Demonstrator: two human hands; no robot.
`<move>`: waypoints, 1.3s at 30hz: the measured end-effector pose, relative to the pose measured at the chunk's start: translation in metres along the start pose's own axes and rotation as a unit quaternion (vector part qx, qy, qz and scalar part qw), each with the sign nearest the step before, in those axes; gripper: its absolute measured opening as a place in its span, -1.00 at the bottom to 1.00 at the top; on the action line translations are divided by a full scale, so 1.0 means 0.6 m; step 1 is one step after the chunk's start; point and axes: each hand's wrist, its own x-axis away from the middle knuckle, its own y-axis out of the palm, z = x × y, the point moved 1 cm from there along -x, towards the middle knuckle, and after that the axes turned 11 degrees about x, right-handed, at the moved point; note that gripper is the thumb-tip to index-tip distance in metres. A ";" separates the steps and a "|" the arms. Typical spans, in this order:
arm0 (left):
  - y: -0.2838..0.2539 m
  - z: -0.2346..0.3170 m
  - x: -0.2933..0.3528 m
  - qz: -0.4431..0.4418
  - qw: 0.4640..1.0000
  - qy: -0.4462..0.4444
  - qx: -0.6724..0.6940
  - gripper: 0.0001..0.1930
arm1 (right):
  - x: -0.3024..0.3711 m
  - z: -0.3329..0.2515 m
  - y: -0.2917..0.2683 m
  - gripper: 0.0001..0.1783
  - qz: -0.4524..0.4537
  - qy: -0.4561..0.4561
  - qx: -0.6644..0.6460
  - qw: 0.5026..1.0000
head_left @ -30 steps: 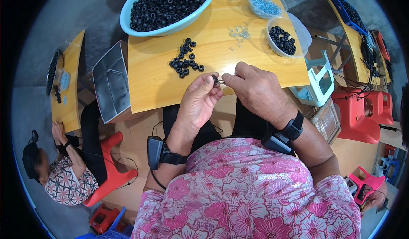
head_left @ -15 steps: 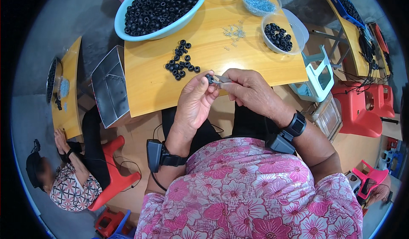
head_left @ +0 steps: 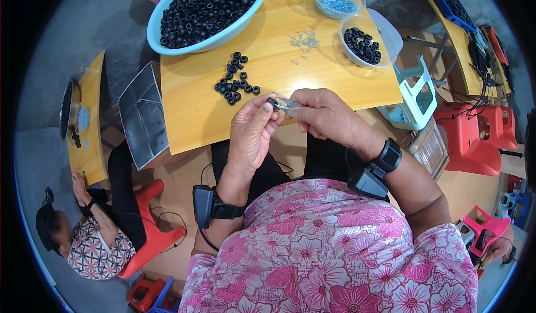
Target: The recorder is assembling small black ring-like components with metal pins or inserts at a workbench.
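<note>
Between thumb and fingertips, my left hand [head_left: 254, 130] pinches a small black ring-shaped part [head_left: 272, 103]. My right hand [head_left: 326, 115] is closed around metal tweezers [head_left: 288, 104], whose tips point at the black part; whether they grip anything there is too small to tell. Both hands are raised at the near edge of the yellow wooden table [head_left: 190, 112]. Just beyond my left hand lies a loose group of black ring parts [head_left: 230, 84]. Farther off, a scatter of tiny clear pieces [head_left: 304, 41] rests on the tabletop.
A light-blue basin [head_left: 153, 34] heaped with black parts stands far left. Clear bowls hold small bluish pieces [head_left: 336, 1] and black parts [head_left: 362, 45] at the far right. An open box [head_left: 142, 115] adjoins the table's left side. Another person [head_left: 100, 240] sits at left.
The tweezers and my right hand have shifted slightly, and the metal arms show more plainly beside the black part. My left hand still pinches it, a little farther left.
</note>
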 end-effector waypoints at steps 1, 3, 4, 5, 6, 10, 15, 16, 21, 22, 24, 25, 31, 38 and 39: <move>0.000 0.000 -0.001 -0.001 1.000 -0.001 0.000 -0.75 | -0.002 0.003 -0.002 -0.77 -0.016 0.013 -0.008 1.000; -0.001 0.000 -0.001 0.004 0.999 0.018 -0.039 -0.75 | -0.005 0.008 -0.003 -0.78 -0.032 0.027 -0.017 0.999; -0.001 0.000 -0.001 0.004 0.999 0.017 -0.039 -0.75 | -0.007 0.010 -0.002 -0.81 -0.040 0.029 -0.035 0.998; -0.001 0.001 -0.001 0.003 0.998 0.028 -0.060 -0.75 | -0.008 0.011 -0.002 -0.83 -0.049 0.032 -0.054 0.997; -0.001 0.001 -0.001 0.002 0.996 0.038 -0.081 -0.76 | -0.008 0.012 -0.003 -0.83 -0.048 0.033 -0.054 0.997; -0.001 0.000 -0.002 0.000 0.991 0.060 -0.123 -0.76 | -0.010 0.013 -0.005 -0.82 -0.058 0.043 -0.053 0.996; -0.005 0.005 -0.003 -0.009 0.959 0.110 -0.262 -0.75 | -0.012 0.007 -0.004 -0.81 -0.060 0.051 -0.043 0.996; -0.005 0.005 -0.003 -0.008 0.959 0.110 -0.262 -0.75 | -0.013 0.007 -0.003 -0.81 -0.062 0.045 -0.042 0.996; -0.007 -0.002 -0.003 0.008 0.992 0.065 -0.111 -0.76 | -0.019 0.016 0.007 -0.81 -0.058 0.058 -0.075 0.994; -0.008 -0.003 -0.003 0.008 0.992 0.064 -0.111 -0.76 | -0.020 0.017 0.009 -0.81 -0.058 0.063 -0.091 0.992; -0.012 -0.004 -0.002 0.018 0.991 0.062 -0.114 -0.76 | -0.019 0.018 0.015 -0.81 -0.057 0.067 -0.108 0.990; -0.013 -0.005 -0.003 0.018 0.991 0.062 -0.114 -0.76 | -0.018 0.017 0.018 -0.82 -0.048 0.072 -0.109 0.990; -0.003 -0.014 0.002 0.039 0.990 0.075 -0.113 -0.78 | -0.012 0.023 0.033 -0.84 -0.022 0.083 -0.153 0.985; -0.009 -0.023 -0.003 0.047 0.992 0.084 -0.086 -0.79 | -0.013 0.040 0.048 -0.84 0.002 0.064 -0.207 0.976; -0.011 -0.024 -0.004 0.048 0.991 0.089 -0.083 -0.79 | -0.014 0.042 0.051 -0.84 0.001 0.063 -0.207 0.976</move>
